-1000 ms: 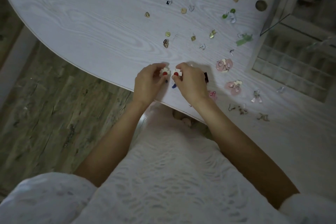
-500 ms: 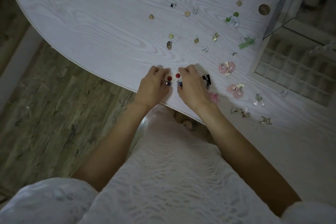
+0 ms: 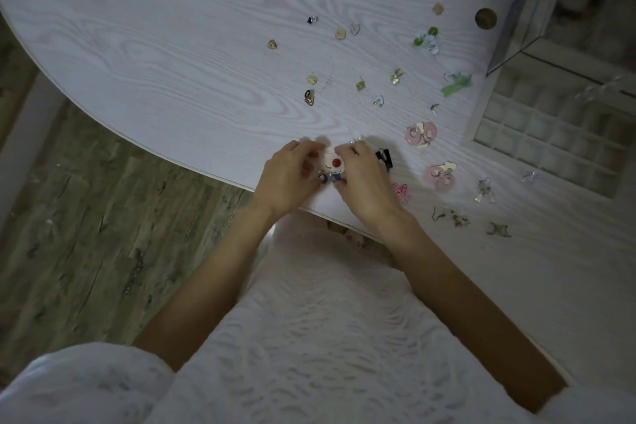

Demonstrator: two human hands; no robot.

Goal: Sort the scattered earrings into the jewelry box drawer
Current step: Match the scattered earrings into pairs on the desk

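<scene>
Worn grey-brown plank flooring (image 3: 86,217) fills the left side below the curved edge of a pale, whitewashed wood-grain table (image 3: 172,55), lit dimly and evenly. Nearest the camera is the person's white textured dress (image 3: 309,337), with both bare forearms reaching from it to the table edge. The left hand (image 3: 289,179) and right hand (image 3: 364,179) meet just over that edge, fingers curled inward toward each other; between their fingertips sits a white earring with a red centre (image 3: 335,162), and each hand appears to pinch it or a matching piece, though the exact hold is hidden by the fingers. Just below it, still between the hands, lie a small dark bead and a blue earring (image 3: 335,177). Just right of the right hand lie a black earring (image 3: 383,157) and a bright pink one (image 3: 402,192). Further right of the hands sit two pairs of pale pink disc earrings (image 3: 421,134) (image 3: 442,177), a clear dangling pair (image 3: 485,190), and small bronze pieces (image 3: 497,229) near the table's right side. Beyond the hands, gold and silver studs (image 3: 312,80) are scattered across the middle of the table, with a green ribbon-like earring (image 3: 456,86) and a green-and-white pair (image 3: 426,39) further out to the right. At the right edge, well apart from the hands, the jewelry box drawer (image 3: 550,141) stands pulled out, its grid of small square compartments showing, beneath the glass-sided box (image 3: 537,10). A round brass knob (image 3: 486,18) lies beside the box.
</scene>
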